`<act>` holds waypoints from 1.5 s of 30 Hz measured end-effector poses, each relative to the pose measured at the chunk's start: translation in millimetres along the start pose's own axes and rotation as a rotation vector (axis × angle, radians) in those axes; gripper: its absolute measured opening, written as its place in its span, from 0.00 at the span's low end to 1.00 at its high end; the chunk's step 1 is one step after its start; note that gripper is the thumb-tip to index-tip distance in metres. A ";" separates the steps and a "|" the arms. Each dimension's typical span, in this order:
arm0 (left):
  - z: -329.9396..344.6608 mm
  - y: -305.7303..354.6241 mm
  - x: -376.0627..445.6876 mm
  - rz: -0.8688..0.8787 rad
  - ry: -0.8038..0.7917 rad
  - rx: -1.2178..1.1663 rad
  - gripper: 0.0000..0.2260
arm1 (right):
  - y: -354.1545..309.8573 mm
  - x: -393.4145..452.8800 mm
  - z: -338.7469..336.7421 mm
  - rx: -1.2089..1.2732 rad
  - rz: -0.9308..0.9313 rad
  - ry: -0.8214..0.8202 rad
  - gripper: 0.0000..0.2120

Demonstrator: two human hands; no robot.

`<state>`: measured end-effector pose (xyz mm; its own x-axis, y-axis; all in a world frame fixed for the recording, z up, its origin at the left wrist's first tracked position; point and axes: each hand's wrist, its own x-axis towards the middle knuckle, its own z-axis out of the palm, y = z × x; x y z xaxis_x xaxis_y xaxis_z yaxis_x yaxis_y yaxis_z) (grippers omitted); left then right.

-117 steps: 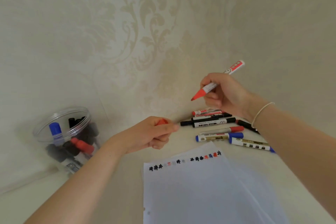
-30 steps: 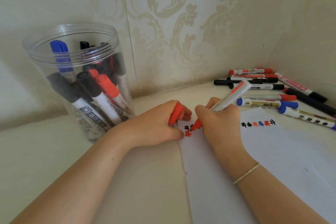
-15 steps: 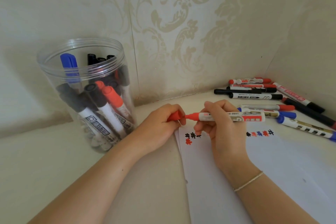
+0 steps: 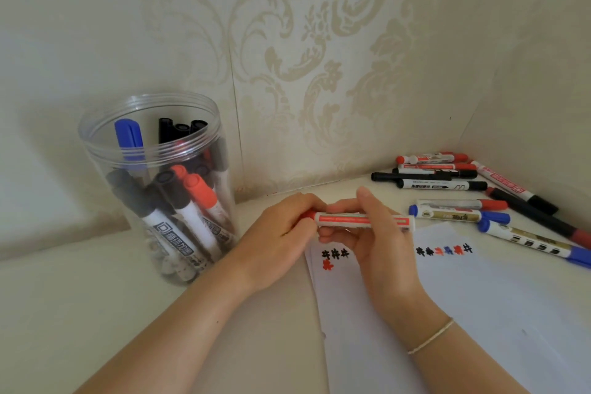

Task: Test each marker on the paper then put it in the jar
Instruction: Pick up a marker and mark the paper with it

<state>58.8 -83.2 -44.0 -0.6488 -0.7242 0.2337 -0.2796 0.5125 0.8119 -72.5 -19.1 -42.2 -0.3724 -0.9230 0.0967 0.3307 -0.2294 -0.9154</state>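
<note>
A red marker [image 4: 355, 220] lies level between my two hands above the top left corner of the white paper [image 4: 463, 313]. My right hand [image 4: 374, 233] grips its white barrel. My left hand [image 4: 281, 233] holds the red cap [image 4: 309, 214], which sits on the marker's tip. Fresh test marks [image 4: 332, 257], black ones and one red, show on the paper just below the hands. The clear plastic jar [image 4: 153, 125] stands to the left and holds several black, red and blue markers.
Several loose markers [image 4: 447, 184] in red, black and blue lie in the right corner by the wall. A second row of coloured marks [image 4: 444, 249] runs along the paper's top edge. Patterned walls close the table at the back and right.
The right hand finished a red mark, lifted the marker and turned it level. The tip went into the cap held by the left hand; the two now join.
</note>
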 end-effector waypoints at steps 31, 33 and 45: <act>7.7 53.7 7.9 0.114 0.373 0.184 0.06 | -45.2 33.0 -16.7 -0.341 0.008 0.271 0.20; -8.3 73.6 15.5 0.138 0.329 0.234 0.05 | -55.1 37.9 -11.1 -0.308 -0.021 0.251 0.20; -165.6 194.3 -13.9 0.084 0.200 0.447 0.05 | -79.9 60.4 -12.5 -1.106 -0.134 -0.014 0.14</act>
<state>130.7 -50.0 199.1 -0.5461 -0.7238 0.4218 -0.5370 0.6889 0.4869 -132.3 -52.6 31.9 -0.3349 -0.9164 0.2192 -0.6690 0.0674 -0.7402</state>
